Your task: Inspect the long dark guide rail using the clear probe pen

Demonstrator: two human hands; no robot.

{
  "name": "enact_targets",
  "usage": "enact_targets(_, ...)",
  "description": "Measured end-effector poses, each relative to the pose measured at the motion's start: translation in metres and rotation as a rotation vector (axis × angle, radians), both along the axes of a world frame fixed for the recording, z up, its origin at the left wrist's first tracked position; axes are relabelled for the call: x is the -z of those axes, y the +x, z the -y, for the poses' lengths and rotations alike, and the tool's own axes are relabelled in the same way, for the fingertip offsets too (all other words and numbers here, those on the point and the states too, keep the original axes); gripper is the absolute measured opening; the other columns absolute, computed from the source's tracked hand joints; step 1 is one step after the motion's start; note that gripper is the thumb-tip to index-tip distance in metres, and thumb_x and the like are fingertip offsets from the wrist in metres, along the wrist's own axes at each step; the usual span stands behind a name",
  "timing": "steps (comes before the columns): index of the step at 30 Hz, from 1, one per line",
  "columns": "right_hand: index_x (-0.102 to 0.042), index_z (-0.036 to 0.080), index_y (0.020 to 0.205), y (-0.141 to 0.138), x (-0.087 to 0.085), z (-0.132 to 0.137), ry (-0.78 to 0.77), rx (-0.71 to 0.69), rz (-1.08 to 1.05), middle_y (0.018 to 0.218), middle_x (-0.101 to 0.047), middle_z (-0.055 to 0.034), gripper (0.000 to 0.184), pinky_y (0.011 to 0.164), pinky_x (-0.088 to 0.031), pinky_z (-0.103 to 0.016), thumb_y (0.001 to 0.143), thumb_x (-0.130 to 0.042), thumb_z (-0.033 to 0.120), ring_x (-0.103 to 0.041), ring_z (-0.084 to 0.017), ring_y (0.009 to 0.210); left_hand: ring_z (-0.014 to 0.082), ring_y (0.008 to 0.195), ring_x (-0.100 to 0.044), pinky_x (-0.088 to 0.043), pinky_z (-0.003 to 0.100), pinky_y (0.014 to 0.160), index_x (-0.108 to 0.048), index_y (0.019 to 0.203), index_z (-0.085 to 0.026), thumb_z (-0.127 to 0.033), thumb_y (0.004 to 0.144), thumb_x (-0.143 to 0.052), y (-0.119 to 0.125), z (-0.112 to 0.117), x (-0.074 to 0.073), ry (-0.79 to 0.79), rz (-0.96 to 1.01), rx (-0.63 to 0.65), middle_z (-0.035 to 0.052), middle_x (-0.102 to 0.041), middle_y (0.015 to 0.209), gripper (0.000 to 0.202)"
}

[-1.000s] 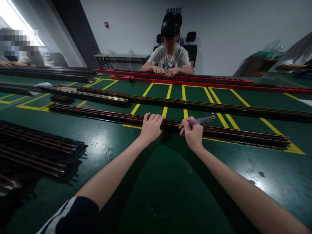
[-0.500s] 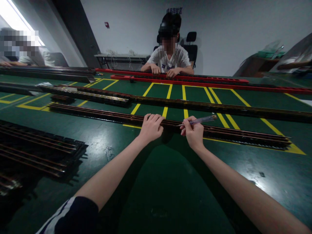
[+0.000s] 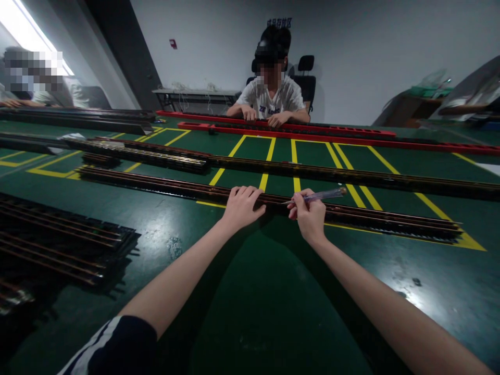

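Observation:
My left hand (image 3: pixel 242 209) lies across a long dark strip with copper-coloured rods (image 3: pixel 172 188), palm down. Its fingers rest flat over the strip, and the thumb stretches out to the right. A little further right, my right hand (image 3: pixel 310 216) is closed round a thin-shafted tool that looks like a small screwdriver (image 3: pixel 324 194), with a translucent purplish handle. The handle points up and right, while the thin metal tip reaches left to the top of the strip. What exactly the tip touches is too small to make out.
Behind runs another long dark strip (image 3: pixel 312 172). More rodded strips (image 3: pixel 58 234) lie at left. Red rails (image 3: pixel 336 133) cross the far side, where a person (image 3: pixel 271 99) sits with both hands on them. Yellow tape lines (image 3: pixel 269 156) mark the green table (image 3: pixel 265 302).
My left thumb has stretched outward to the right, away from the palm. My right hand and its tool hold almost the same place on the strip. The view has shifted slightly.

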State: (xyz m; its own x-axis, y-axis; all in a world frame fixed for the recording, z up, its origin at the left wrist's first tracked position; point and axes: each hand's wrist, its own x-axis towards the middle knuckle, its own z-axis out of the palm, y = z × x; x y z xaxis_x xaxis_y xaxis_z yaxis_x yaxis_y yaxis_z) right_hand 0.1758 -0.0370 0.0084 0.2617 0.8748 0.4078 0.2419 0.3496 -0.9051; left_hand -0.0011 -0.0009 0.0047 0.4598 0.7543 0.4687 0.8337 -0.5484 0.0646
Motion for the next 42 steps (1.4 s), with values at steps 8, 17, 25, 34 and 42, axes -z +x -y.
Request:
enact_targets(8,-0.050,0.019,0.071,0.001,0.000,0.002,-0.001,0.005,0.024,0.057,-0.059,0.0016,0.030,0.038,-0.041,-0.020,0.084,-0.051,0.046,-0.052,-0.008,0.039,0.0263,0.103,-0.056,-0.038,0.044,0.093,-0.059,0.113,-0.018,-0.037,0.087,-0.046,0.003,0.000,0.000,0.003,-0.009,-0.020,0.0093,-0.064,0.113,0.035)
enact_targets(17,-0.052,0.019,0.072,0.004,0.000,0.006,0.006,0.027,0.104,0.060,-0.064,-0.0013,0.030,0.039,-0.043,-0.022,0.085,-0.050,0.046,-0.054,-0.010,0.039,0.0264,0.102,-0.056,-0.036,0.046,0.094,-0.059,0.113,-0.016,-0.036,0.089,-0.044,0.005,-0.001,0.003,0.045,-0.032,-0.031,0.0100,-0.065,0.110,0.035)
enact_targets(25,-0.056,0.018,0.076,0.012,-0.001,0.011,-0.023,-0.015,0.119,0.066,-0.067,-0.0036,0.033,0.049,-0.051,-0.026,0.084,-0.052,0.050,-0.061,-0.013,0.049,0.0250,0.105,-0.056,-0.036,0.044,0.095,-0.058,0.115,-0.016,-0.036,0.090,-0.043,0.004,-0.002,0.003,0.041,-0.027,0.004,0.0093,-0.064,0.113,0.035)
enact_targets(34,-0.059,0.018,0.076,0.035,-0.005,0.014,-0.021,-0.148,0.336,0.058,-0.060,-0.0003,0.036,0.043,-0.046,-0.024,0.082,-0.054,0.054,-0.059,-0.013,0.049,0.0244,0.106,-0.055,-0.036,0.043,0.096,-0.058,0.115,-0.018,-0.035,0.089,-0.044,0.003,-0.003,0.004,0.016,-0.016,0.005,0.0089,-0.064,0.114,0.034)
enact_targets(42,-0.060,0.017,0.072,0.040,-0.002,0.012,-0.007,-0.104,0.339,0.058,-0.061,-0.0012,0.037,0.041,-0.043,-0.023,0.083,-0.053,0.051,-0.056,-0.011,0.044,0.0247,0.106,-0.055,-0.037,0.044,0.096,-0.058,0.115,-0.016,-0.036,0.089,-0.044,0.002,-0.003,0.002,0.003,-0.017,0.016,0.0095,-0.064,0.113,0.035)
